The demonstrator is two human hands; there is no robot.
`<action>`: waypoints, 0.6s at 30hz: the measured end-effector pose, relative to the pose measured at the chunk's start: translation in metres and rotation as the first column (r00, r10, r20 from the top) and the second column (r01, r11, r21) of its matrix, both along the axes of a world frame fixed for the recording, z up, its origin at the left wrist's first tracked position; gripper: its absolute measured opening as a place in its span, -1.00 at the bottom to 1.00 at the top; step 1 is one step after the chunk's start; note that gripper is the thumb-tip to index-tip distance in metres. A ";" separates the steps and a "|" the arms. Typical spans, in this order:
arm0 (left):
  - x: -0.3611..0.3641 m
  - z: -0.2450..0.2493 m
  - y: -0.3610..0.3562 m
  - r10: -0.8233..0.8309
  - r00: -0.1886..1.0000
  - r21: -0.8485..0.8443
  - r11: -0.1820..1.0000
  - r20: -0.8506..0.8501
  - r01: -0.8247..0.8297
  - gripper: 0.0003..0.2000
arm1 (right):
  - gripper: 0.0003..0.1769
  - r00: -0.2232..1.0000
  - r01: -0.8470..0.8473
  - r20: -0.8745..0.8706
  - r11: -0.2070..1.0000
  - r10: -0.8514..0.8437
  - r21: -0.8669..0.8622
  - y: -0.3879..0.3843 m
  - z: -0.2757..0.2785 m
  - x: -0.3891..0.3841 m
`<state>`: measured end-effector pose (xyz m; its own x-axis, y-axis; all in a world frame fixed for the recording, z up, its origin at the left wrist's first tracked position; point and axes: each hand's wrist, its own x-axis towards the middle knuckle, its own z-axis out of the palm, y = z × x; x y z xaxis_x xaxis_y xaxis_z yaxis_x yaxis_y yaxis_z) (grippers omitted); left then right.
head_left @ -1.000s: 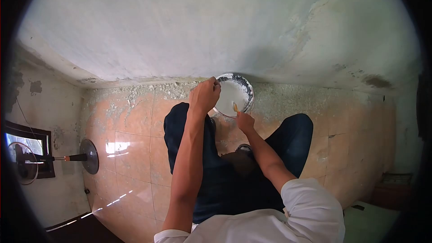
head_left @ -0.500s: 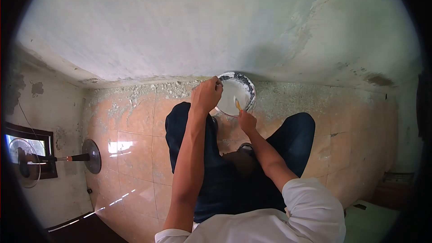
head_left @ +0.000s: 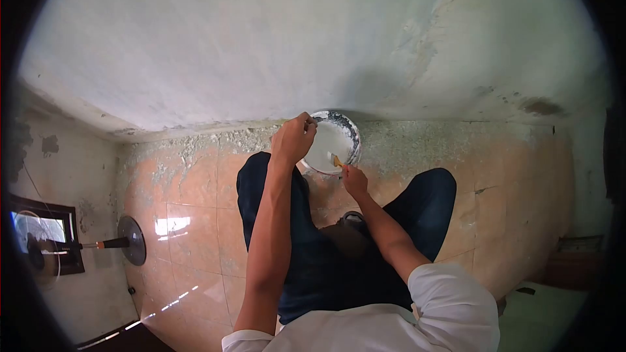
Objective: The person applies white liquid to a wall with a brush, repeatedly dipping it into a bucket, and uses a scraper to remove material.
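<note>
A round bucket [head_left: 353,132] with white paste inside stands on the tiled floor at the foot of the wall, its rim smeared dark and white. My left hand [head_left: 294,138] is closed on the bucket's near-left rim. My right hand [head_left: 355,178] grips a small tool with a yellowish handle [head_left: 337,161], whose tip dips into the white paste at the bucket's near edge. My knees in dark trousers flank the bucket.
A worn, pale wall [head_left: 274,39] rises right behind the bucket. Flaked debris lies along the floor's edge [head_left: 215,138]. A standing fan [head_left: 120,242] lies to the left by a dark window frame [head_left: 45,231]. Orange floor tiles [head_left: 515,195] spread right.
My right hand has shifted slightly left and lower along the bucket's near edge with the tool. The view has tilted a little; my left hand keeps its grip on the rim.
</note>
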<state>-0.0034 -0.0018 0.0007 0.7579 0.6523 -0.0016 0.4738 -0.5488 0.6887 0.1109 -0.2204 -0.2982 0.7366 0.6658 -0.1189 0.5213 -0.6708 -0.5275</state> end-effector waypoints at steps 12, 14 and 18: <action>0.036 -0.007 -0.024 -0.054 0.998 -0.018 0.998 0.034 0.054 -0.78 | -0.56 0.122 0.985 -0.971 0.144 -0.207 0.094 -0.007 0.040 0.065; 0.037 -0.013 -0.022 -0.072 0.995 -0.011 0.997 0.070 0.073 -0.78 | -0.53 0.047 0.997 -0.999 0.065 -0.017 0.046 -0.012 0.007 0.081; 0.031 -0.021 -0.018 -0.057 0.996 0.038 0.998 0.062 0.055 -0.76 | -0.50 -0.136 0.983 -0.861 -0.039 0.490 -0.178 -0.010 0.008 0.108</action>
